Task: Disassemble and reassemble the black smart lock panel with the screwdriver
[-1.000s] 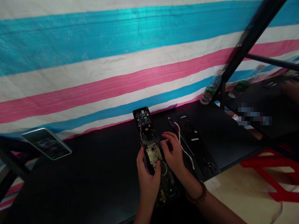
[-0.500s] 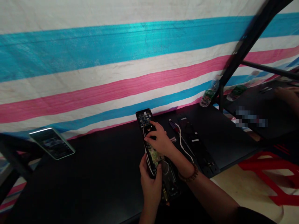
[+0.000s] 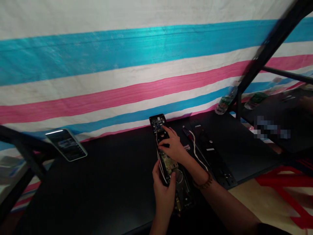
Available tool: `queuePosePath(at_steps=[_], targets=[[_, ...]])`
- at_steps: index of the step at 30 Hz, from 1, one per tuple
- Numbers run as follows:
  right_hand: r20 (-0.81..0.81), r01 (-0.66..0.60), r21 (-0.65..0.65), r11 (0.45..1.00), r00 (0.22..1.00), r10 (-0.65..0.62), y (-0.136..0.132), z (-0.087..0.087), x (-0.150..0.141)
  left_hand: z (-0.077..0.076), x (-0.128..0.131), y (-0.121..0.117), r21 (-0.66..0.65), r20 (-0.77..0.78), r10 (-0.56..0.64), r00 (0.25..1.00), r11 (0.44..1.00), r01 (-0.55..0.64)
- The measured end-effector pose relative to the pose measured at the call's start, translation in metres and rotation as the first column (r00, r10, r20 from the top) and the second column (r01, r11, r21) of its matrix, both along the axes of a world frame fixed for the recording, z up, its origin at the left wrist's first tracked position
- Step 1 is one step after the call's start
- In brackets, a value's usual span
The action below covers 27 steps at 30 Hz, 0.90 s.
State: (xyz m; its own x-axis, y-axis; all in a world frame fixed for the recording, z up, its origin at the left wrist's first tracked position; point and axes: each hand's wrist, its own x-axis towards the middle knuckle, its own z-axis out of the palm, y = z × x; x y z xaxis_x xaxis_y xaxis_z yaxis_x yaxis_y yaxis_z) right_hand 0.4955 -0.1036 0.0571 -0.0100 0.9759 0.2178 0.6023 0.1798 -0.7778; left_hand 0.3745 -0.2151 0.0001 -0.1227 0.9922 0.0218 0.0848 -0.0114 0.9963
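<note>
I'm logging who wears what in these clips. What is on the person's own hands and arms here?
Both hands are bare, no gloves. The right hand has a brown beaded bracelet at the wrist, and a dark sleeve edge shows far up that forearm. The left hand shows no ring, watch or sleeve.

No text, brand, number or sign can be read anywhere. A green label is borne by the clear plastic bottle (image 3: 225, 101) at the far table edge, but its print is too blurred to be made out. Coloured content is shown on the lit screen of the propped black phone (image 3: 67, 144), yet no words can be told. Small white stickers are carried by the long black cover panel (image 3: 213, 153), with nothing legible on them.
</note>
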Motion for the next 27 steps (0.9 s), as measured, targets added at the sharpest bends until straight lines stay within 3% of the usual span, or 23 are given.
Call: queuePosePath(at_steps=[13,27], targets=[[-0.026,-0.057,0.121,0.991,0.998,0.061,0.001,-0.014,0.003,0.001,-0.002,-0.003,-0.030,0.022,-0.027,0.999,0.999,0.027],[0.076,-0.052,0.103,0.993,0.996,0.044,0.000,-0.012,0.001,0.004,-0.001,-0.005,-0.074,0.036,-0.011,0.999,0.997,0.013]])
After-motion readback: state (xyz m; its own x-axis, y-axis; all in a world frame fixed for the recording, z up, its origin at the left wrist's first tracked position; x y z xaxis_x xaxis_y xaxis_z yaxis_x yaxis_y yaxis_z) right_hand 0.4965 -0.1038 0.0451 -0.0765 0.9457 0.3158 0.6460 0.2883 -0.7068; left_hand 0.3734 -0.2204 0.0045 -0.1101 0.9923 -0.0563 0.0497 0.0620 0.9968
